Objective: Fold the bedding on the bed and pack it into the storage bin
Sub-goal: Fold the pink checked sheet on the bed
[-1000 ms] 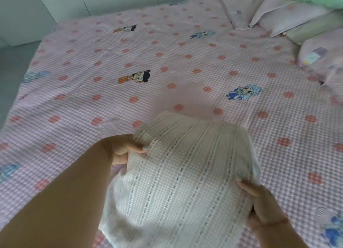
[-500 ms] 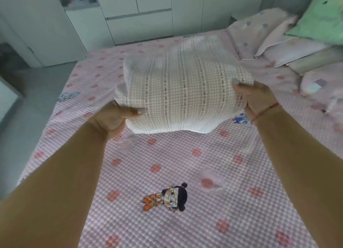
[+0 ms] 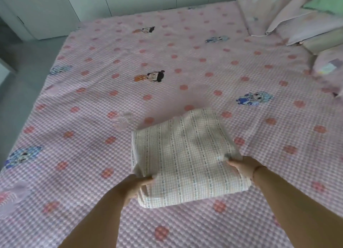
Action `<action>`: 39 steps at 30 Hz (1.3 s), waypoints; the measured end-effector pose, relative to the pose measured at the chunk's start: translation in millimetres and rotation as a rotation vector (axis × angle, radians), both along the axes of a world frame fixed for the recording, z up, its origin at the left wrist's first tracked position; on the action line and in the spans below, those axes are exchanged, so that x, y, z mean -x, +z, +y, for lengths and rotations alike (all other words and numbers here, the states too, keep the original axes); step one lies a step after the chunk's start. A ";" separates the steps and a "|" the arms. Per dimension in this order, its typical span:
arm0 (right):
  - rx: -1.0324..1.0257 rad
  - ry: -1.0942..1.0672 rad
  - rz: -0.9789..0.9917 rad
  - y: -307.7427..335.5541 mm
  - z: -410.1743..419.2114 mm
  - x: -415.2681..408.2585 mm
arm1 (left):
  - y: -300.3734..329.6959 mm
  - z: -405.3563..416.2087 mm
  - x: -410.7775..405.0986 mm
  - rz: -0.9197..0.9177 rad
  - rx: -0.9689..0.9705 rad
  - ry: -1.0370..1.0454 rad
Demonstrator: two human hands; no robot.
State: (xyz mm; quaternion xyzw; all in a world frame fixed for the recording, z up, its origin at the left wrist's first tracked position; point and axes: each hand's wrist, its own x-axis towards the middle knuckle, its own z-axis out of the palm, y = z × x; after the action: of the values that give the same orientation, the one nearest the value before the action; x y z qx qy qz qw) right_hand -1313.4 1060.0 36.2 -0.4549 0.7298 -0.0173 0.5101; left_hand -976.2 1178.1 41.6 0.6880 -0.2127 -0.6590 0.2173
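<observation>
The folded blanket (image 3: 187, 158) lies on the bed (image 3: 167, 62), near its front edge. The left hand (image 3: 132, 187) is at its left side, the right hand (image 3: 245, 167) at its right. Pillows (image 3: 300, 23) lie behind, at the far right.

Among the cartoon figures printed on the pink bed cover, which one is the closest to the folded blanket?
The blue-haired figure, just beyond the folded blanket to its right. The dark-haired, orange-clothed figure lies farther up the bed cover.

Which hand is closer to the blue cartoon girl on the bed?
Right. The right hand grips the folded blanket below the blue cartoon girl; the left hand is farther left.
</observation>
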 end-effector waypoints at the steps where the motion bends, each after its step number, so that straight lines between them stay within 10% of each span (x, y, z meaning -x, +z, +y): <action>1: 0.039 0.012 0.009 3.9 -6.7 -4.1 | -2.3 -8.7 -0.9 -0.044 0.034 0.056; 11: 0.607 -0.023 0.251 3.2 -85.2 -47.9 | 9.5 -83.9 10.7 -1.018 0.373 0.399; 24: 0.406 0.097 0.535 -32.2 -89.9 -49.3 | -50.0 -73.7 -19.0 -0.920 -0.189 0.268; 31: 1.126 0.573 0.483 -17.7 -59.1 -115.2 | -12.1 -115.2 42.5 -1.465 0.686 -0.268; 34: 0.798 0.832 0.518 -42.0 -60.9 -123.7 | -50.8 -113.2 55.3 -1.282 0.456 -0.610; 39: 0.459 0.738 0.638 -71.6 -104.6 -105.0 | -89.5 -112.3 24.8 -1.203 0.110 -0.485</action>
State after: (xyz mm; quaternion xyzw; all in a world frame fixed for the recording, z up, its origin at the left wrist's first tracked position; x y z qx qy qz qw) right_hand -1208.4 955.3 -35.4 -0.7635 0.6177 0.1430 0.1225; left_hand -1001.0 1065.8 -48.0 0.8571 -0.4800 -0.1774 -0.0600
